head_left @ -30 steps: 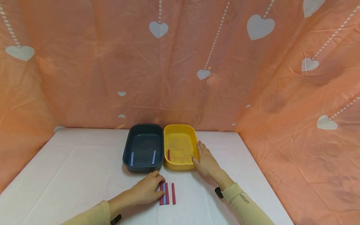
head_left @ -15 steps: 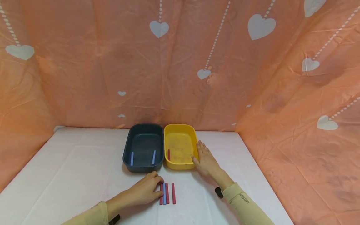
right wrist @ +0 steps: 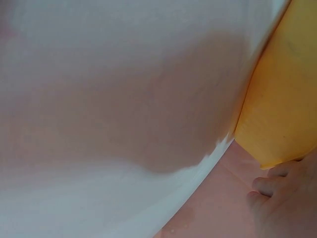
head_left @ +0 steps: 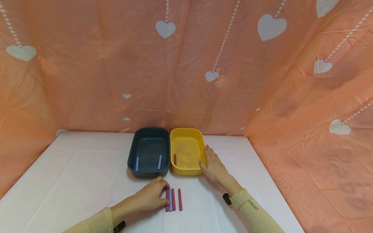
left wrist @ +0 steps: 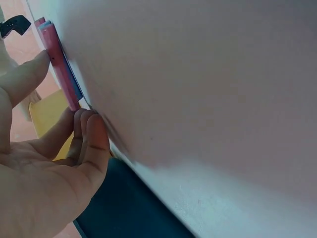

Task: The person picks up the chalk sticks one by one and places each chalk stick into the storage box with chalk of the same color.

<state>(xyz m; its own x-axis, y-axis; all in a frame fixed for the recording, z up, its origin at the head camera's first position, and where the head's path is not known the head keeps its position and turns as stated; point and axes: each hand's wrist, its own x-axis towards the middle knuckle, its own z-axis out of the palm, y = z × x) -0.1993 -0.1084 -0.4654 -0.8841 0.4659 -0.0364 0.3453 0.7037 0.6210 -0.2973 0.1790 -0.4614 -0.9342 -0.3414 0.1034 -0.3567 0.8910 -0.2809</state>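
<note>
Side by side on the white table lie a red chalk stick (head_left: 167, 200), a blue chalk stick (head_left: 170, 200) and another red chalk stick (head_left: 173, 199). A further red chalk stick (head_left: 180, 199) lies slightly apart to their right. My left hand (head_left: 150, 195) pinches the leftmost red stick lengthwise; in the left wrist view the thumb (left wrist: 34, 74) touches one end and a fingertip the other. My right hand (head_left: 215, 166) rests at the yellow tray's right side, fingers straight along the wall, thumb over the front corner of the rim.
The yellow tray (head_left: 187, 172) holds one red stick (head_left: 175, 160). Against its left side stands a dark blue tray (head_left: 148, 175) with two blue sticks, left (head_left: 137, 163) and right (head_left: 159, 162). An orange curtain (head_left: 186, 64) with white hearts encloses the table (head_left: 73, 174).
My left fingers have shifted very slightly left, and the sticks stay in place. My right hand has kept still at the yellow tray.
</note>
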